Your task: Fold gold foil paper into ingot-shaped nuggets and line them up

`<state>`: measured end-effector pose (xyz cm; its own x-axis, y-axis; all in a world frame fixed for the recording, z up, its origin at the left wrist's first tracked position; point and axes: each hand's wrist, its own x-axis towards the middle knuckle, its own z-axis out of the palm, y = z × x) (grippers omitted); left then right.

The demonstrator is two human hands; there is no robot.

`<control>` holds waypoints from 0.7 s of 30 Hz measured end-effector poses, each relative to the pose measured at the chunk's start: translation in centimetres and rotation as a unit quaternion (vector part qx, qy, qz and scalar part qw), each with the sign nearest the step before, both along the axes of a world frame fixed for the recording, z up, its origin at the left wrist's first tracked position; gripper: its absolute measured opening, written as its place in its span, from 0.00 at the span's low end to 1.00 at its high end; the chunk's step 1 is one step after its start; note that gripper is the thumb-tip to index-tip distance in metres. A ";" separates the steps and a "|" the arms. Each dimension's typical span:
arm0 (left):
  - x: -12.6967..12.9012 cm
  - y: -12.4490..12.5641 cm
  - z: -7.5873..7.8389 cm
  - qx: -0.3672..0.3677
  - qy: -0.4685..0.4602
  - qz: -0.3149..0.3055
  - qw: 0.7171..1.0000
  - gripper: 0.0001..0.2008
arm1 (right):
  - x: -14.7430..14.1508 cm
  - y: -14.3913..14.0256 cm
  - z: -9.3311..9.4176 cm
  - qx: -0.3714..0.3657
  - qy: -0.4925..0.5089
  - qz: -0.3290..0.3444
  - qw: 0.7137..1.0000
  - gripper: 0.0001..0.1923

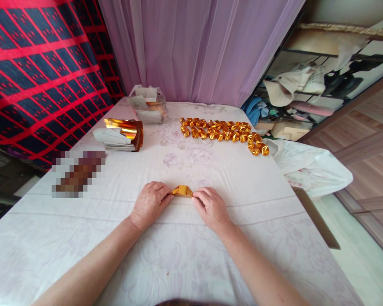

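Observation:
Between my hands, low over the near middle of the table, is a folded piece of gold foil paper (182, 190), flat in the middle and tapering to both ends. My left hand (151, 199) pinches its left end. The right end is pinched by the fingers of my right hand (211, 206). At the back right lie rows of folded gold paper ingots (220, 130), set close together. A stack of gold foil sheets (124, 135) with pale backs lies at the back left, some of them curled upward.
Behind the stack stands a clear plastic bag (148, 104) of more sheets. A pixelated patch (79, 174) covers something at the left edge. Floral cloth covers the table (191, 272). A white bag (315, 168) sits beside its right edge, below shelves (306, 85) of hats and shoes.

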<state>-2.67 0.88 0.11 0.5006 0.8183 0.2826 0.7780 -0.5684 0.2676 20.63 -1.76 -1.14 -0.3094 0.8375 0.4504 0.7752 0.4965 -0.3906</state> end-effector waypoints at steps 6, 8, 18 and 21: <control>0.1 -0.1 0.3 -0.018 -0.003 0.008 1.000 0.08 | -0.4 -0.1 0.3 -0.018 -0.015 -0.027 0.999 0.07; 0.2 0.0 0.4 -0.024 -0.005 0.011 1.000 0.09 | -0.6 0.0 0.3 -0.027 -0.028 -0.045 0.998 0.07; 0.7 0.1 0.4 -0.025 -0.017 0.040 0.999 0.11 | -1.5 0.4 0.6 -0.047 -0.078 -0.111 0.990 0.09; 0.8 0.1 0.4 -0.028 -0.017 0.045 0.998 0.11 | -1.7 0.5 0.6 -0.051 -0.080 -0.123 0.988 0.08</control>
